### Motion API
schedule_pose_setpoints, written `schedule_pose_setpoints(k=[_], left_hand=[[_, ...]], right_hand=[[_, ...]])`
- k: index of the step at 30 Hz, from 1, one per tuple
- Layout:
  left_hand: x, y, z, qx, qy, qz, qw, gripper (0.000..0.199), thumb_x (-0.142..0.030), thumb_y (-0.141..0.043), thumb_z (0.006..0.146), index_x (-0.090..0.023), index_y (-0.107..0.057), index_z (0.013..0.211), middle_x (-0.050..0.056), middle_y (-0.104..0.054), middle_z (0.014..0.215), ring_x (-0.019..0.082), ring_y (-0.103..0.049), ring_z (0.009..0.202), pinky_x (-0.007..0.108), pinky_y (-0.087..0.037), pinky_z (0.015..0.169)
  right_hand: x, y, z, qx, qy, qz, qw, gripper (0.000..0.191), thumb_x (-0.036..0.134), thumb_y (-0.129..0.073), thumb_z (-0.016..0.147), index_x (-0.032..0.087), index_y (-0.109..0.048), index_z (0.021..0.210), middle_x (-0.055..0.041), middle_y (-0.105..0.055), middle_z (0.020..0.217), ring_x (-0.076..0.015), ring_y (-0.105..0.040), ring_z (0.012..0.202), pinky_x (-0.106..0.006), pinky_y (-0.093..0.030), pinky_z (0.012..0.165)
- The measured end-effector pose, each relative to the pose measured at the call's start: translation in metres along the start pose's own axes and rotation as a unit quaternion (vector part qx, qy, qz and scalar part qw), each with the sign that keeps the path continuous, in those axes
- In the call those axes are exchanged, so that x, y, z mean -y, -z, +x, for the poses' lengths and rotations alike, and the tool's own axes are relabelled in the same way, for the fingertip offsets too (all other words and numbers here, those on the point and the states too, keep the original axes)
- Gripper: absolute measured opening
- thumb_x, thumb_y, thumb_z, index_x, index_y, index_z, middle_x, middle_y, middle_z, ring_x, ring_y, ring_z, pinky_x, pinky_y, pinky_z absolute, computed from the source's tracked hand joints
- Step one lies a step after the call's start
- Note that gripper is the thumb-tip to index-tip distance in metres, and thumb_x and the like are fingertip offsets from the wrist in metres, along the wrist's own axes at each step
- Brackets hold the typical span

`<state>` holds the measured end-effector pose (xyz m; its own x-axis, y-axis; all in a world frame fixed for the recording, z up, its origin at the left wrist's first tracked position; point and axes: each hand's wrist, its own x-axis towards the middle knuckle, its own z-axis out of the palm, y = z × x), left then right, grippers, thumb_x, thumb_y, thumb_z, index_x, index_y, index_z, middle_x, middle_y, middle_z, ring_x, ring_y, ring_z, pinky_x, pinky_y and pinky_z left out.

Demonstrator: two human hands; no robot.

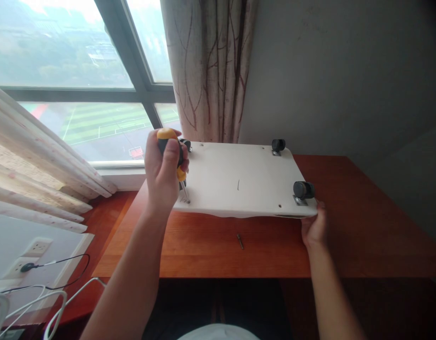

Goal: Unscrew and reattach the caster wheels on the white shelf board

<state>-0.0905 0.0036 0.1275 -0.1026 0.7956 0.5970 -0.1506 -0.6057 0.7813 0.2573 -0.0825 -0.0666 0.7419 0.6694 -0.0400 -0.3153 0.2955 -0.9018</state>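
Across the reddish-brown tabletop lies a white panel, its long axis running left to right, black casters upward. The right hand grips its near right corner, fingers partly hidden. The left hand is closed around the yellow-and-black screwdriver, which points down at the near left corner. Nearer lies a small metal piece.
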Motion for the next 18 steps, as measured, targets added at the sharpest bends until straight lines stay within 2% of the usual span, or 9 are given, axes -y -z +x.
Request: schedule_pose_setpoints(k=[3,6,9,11,12,13,15,18], left_hand=[[0.000,0.003,-0.001,0.017,-0.005,0.005,1.000,0.035,-0.053,-0.054,0.098,-0.022,-0.064,0.110,0.002,-0.055,0.074,0.011,-0.050,0.052,0.024,-0.037,0.041],[0.001,0.006,0.000,0.049,0.003,0.060,0.997,0.035,-0.051,-0.053,0.099,-0.022,-0.063,0.114,0.004,-0.060,0.081,0.013,-0.057,0.061,0.024,-0.046,0.049],[0.003,0.006,0.002,0.060,-0.029,0.124,0.990,0.026,-0.045,-0.060,0.097,-0.021,-0.062,0.107,0.007,-0.063,0.099,0.018,-0.066,0.086,0.028,-0.056,0.068],[0.005,0.002,0.002,0.051,-0.064,0.137,0.987,0.024,-0.040,-0.069,0.091,-0.022,-0.058,0.102,0.008,-0.061,0.115,0.021,-0.065,0.105,0.033,-0.058,0.083],[0.006,-0.001,0.002,0.046,-0.072,0.133,0.987,0.025,-0.038,-0.072,0.089,-0.022,-0.056,0.101,0.008,-0.059,0.122,0.021,-0.065,0.108,0.035,-0.058,0.087],[0.006,-0.003,0.002,0.044,-0.071,0.127,0.988,0.027,-0.036,-0.073,0.088,-0.023,-0.053,0.100,0.008,-0.057,0.127,0.020,-0.066,0.105,0.035,-0.058,0.087],[0.007,-0.007,0.000,0.046,-0.047,0.112,0.992,0.028,-0.035,-0.070,0.089,-0.023,-0.047,0.101,0.007,-0.059,0.126,0.015,-0.069,0.087,0.033,-0.060,0.078],[0.005,-0.010,-0.002,0.047,-0.011,0.089,0.995,0.028,-0.035,-0.069,0.090,-0.024,-0.047,0.102,0.002,-0.066,0.100,0.010,-0.062,0.063,0.026,-0.056,0.060]], right_hand=[[0.000,0.000,0.001,-0.002,-0.004,0.000,1.000,0.045,0.056,-0.060,0.085,0.020,-0.071,0.107,-0.0018,-0.073,0.103,-0.0176,-0.067,0.100,-0.031,-0.054,0.082],[-0.001,0.001,0.001,-0.006,-0.011,0.009,1.000,0.043,0.055,-0.061,0.084,0.020,-0.072,0.107,-0.0010,-0.073,0.103,-0.0160,-0.067,0.098,-0.028,-0.054,0.080],[-0.002,0.002,0.002,-0.008,-0.018,0.013,1.000,0.041,0.053,-0.060,0.085,0.020,-0.071,0.108,-0.0007,-0.073,0.102,-0.0150,-0.068,0.097,-0.026,-0.053,0.078],[-0.003,0.003,0.002,-0.011,-0.020,0.015,1.000,0.040,0.051,-0.060,0.086,0.019,-0.071,0.108,-0.0006,-0.073,0.103,-0.0150,-0.068,0.096,-0.026,-0.053,0.078],[-0.003,0.003,0.002,-0.013,-0.021,0.016,1.000,0.039,0.050,-0.060,0.086,0.019,-0.071,0.108,-0.0006,-0.073,0.104,-0.0150,-0.068,0.096,-0.026,-0.053,0.078],[-0.004,0.004,0.002,-0.014,-0.021,0.017,1.000,0.038,0.049,-0.060,0.086,0.019,-0.071,0.108,-0.0005,-0.073,0.105,-0.0149,-0.068,0.097,-0.026,-0.053,0.079],[-0.004,0.004,0.003,-0.014,-0.022,0.019,0.999,0.038,0.049,-0.059,0.086,0.019,-0.071,0.108,-0.0005,-0.073,0.105,-0.0148,-0.068,0.096,-0.026,-0.053,0.078],[-0.003,0.004,0.002,-0.005,-0.027,0.019,0.999,0.040,0.049,-0.059,0.086,0.019,-0.070,0.110,-0.0005,-0.073,0.105,-0.0152,-0.068,0.095,-0.026,-0.053,0.077]])
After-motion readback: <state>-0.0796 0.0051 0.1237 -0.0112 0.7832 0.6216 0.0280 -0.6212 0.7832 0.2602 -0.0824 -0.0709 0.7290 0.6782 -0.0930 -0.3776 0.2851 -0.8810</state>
